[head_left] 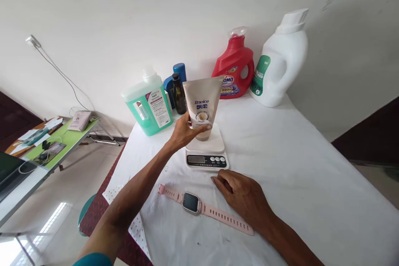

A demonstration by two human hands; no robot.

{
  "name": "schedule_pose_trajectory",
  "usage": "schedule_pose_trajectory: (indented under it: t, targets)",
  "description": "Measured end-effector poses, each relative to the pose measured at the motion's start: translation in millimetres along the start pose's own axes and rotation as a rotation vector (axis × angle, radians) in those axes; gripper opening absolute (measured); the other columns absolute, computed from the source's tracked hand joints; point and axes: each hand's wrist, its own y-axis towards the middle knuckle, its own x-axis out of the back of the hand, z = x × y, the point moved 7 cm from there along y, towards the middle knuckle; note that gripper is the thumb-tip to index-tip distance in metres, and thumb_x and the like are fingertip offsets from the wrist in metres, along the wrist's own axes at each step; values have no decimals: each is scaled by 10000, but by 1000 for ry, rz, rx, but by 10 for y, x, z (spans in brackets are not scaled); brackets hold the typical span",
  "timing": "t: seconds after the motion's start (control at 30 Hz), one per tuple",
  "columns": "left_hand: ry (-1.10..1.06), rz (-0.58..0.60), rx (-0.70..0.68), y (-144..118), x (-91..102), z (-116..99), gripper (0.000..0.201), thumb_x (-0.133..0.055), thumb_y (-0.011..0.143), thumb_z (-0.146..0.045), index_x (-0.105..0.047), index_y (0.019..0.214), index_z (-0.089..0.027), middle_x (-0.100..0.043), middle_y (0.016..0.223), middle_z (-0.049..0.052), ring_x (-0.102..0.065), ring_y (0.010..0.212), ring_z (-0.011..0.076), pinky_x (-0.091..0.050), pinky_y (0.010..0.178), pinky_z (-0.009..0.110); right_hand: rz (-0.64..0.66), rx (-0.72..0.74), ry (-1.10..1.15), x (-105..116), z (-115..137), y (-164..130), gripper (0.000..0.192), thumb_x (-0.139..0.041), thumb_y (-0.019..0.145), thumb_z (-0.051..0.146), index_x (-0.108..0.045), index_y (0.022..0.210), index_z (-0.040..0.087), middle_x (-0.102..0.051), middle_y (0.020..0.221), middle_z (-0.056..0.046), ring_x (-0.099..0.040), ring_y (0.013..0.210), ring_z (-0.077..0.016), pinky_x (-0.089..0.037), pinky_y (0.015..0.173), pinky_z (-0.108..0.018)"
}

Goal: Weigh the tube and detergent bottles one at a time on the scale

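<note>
White-clothed desk against a bare wall — left hand grips the beige tube standing cap-down on the scale, not yet released; right hand rests loosely curled, empty.

A plain white plastered wall is seen behind; a green-topped folding side table is set on pale glossy floor tiles.
</note>
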Motion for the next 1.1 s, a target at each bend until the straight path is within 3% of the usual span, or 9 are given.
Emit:
schedule_pose_trajectory:
  t: [0.1, 0.2, 0.33, 0.43, 0.53, 0.6, 0.7, 0.8, 1.1]
  targets:
    - [-53, -65, 21, 6, -36, 102, 322, -893, 742, -345, -735, 961, -170, -792, 996, 99, -720, 882, 258, -537, 756, 372, -2, 4, 3, 1, 0, -1, 365, -482, 1040, 279, -469, 679, 232, -551, 578, 25, -504, 487, -133, -337, 523, -265]
    - [-140, -153, 39, -54, 90, 150, 315, -904, 718, -369, -750, 914, -175, -801, 968, 89, -740, 873, 265, -568, 754, 380, -6, 7, 4, 13, 8, 5, 370, -485, 1037, 278, -443, 672, 234, -533, 574, 30, -492, 481, -129, -336, 518, -261]
    - [-213, -269, 48, -243, 528, 153, 350, -912, 700, -385, -758, 931, -173, -804, 983, 93, -751, 896, 272, -601, 818, 419, -22, 25, -9, 25, 28, 9, 380, -475, 1046, 273, -414, 673, 234, -509, 570, 37, -468, 475, -120, -324, 508, -255]
    - [-51, -358, 75, -453, 963, 196, 336, -908, 702, -373, -772, 936, -175, -801, 972, 84, -746, 908, 272, -590, 835, 411, -39, 26, -14, 28, 30, 7, 386, -471, 1050, 267, -396, 673, 235, -488, 562, 43, -443, 467, -113, -307, 498, -254]
    - [106, -439, 140, -654, 1304, 372, 339, -894, 705, -392, -778, 943, -179, -801, 978, 77, -737, 912, 275, -576, 816, 392, -59, 29, -37, 35, 31, 0, 384, -461, 1051, 254, -387, 675, 234, -467, 552, 50, -414, 457, -109, -291, 491, -256]
    - [145, -482, 185, -735, 1432, 548, 350, -885, 702, -404, -772, 944, -178, -800, 977, 76, -733, 892, 268, -567, 779, 372, -59, 37, -52, 33, 35, -4, 382, -458, 1052, 254, -387, 677, 232, -459, 549, 54, -404, 454, -105, -290, 487, -253]
    - [176, -544, 223, -751, 1514, 781, 382, -871, 705, -426, -755, 964, -170, -794, 964, 81, -723, 850, 249, -554, 741, 350, -52, 43, -59, 30, 39, -4, 387, -461, 1057, 273, -388, 679, 229, -455, 550, 57, -404, 454, -98, -295, 486, -243]
    - [208, -582, 227, -689, 1518, 882, 431, -859, 719, -461, -738, 1010, -166, -781, 984, 88, -707, 853, 237, -547, 761, 353, -54, 43, -57, 33, 42, 1, 394, -464, 1058, 271, -385, 675, 229, -450, 549, 56, -403, 453, -95, -295, 486, -238]
    - [366, -614, 166, -737, 1439, 733, 498, -867, 687, -504, -624, 1002, -204, -656, 1046, 57, -643, 946, 242, -558, 805, 389, -59, 42, -36, 44, 63, 5, 364, -460, 1054, 233, -425, 692, 222, -492, 578, 46, -442, 481, -99, -299, 510, -235]
